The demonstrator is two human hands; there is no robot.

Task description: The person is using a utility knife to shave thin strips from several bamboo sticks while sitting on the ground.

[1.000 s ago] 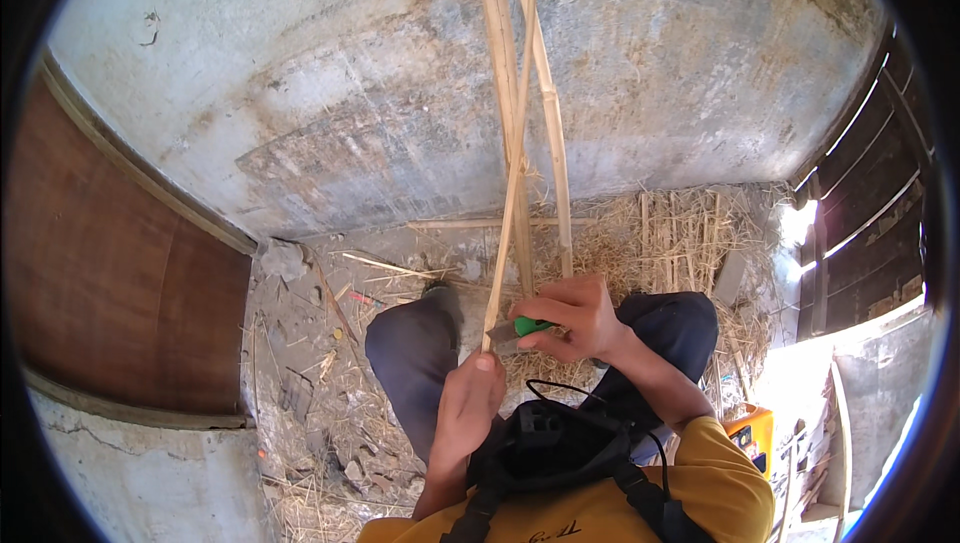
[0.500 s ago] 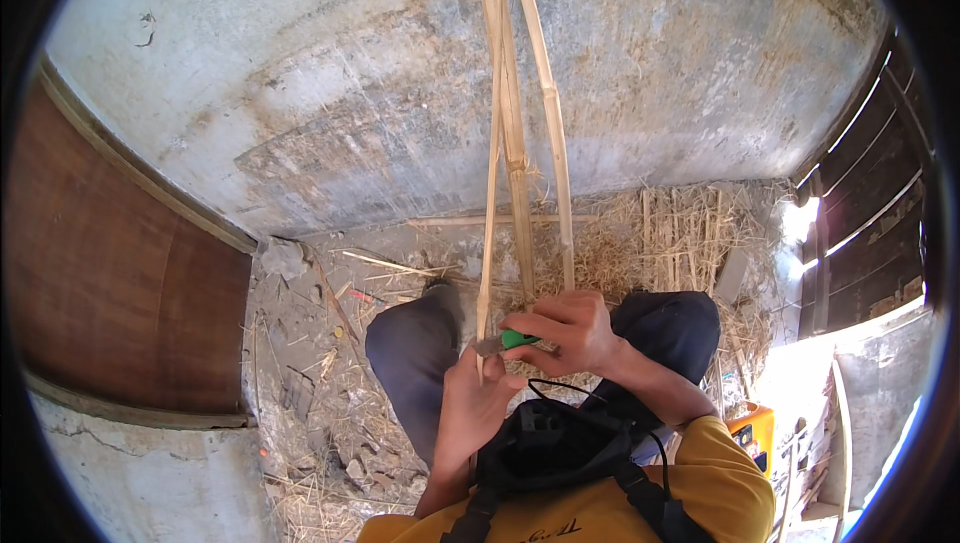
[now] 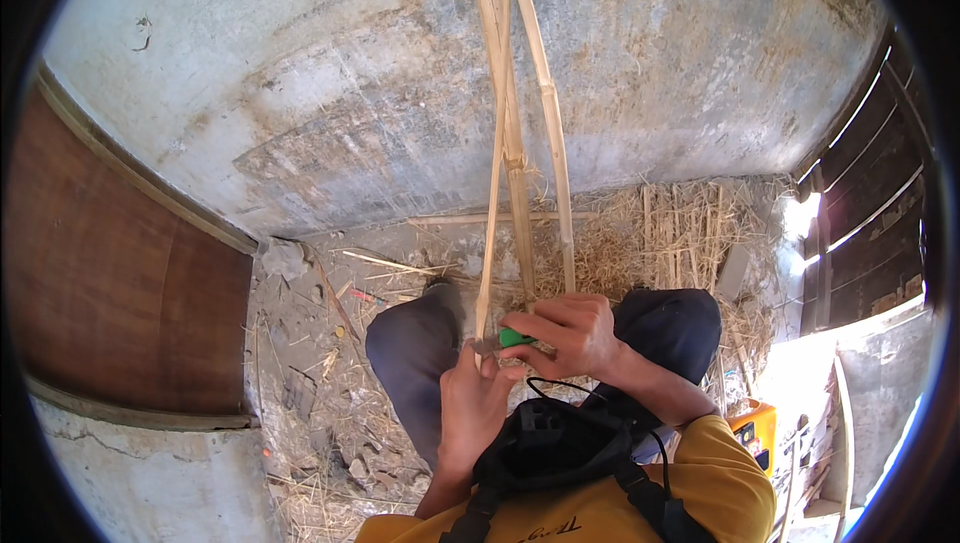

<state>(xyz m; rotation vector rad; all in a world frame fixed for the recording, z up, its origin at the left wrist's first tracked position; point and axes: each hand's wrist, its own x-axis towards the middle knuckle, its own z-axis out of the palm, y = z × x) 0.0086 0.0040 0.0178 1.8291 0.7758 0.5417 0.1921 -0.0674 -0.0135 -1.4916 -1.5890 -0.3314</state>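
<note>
My left hand [image 3: 474, 398] is closed around the lower end of a long, thin bamboo strip [image 3: 491, 233] that rises toward the wall. My right hand [image 3: 572, 335] grips a green-handled knife [image 3: 514, 337]. Its short greyish blade points left and meets the strip just above my left thumb; the exact contact is too small to tell. Behind them stand a thicker bamboo piece [image 3: 518, 188] and a pale bamboo pole [image 3: 552, 133], whose lower ends pass down near my right hand.
Straw and shavings [image 3: 590, 263] cover the floor between and beyond my knees. Several cut sticks [image 3: 690, 233] lie at the right. A stained wall [image 3: 330, 93] rises ahead, a brown wooden panel [image 3: 130, 273] stands left, and a yellow-orange object [image 3: 757, 433] sits beside my right elbow.
My hands stay nearly in place. The upper part of the thin bamboo strip has shifted slightly to the right, and the green handle has turned a little.
</note>
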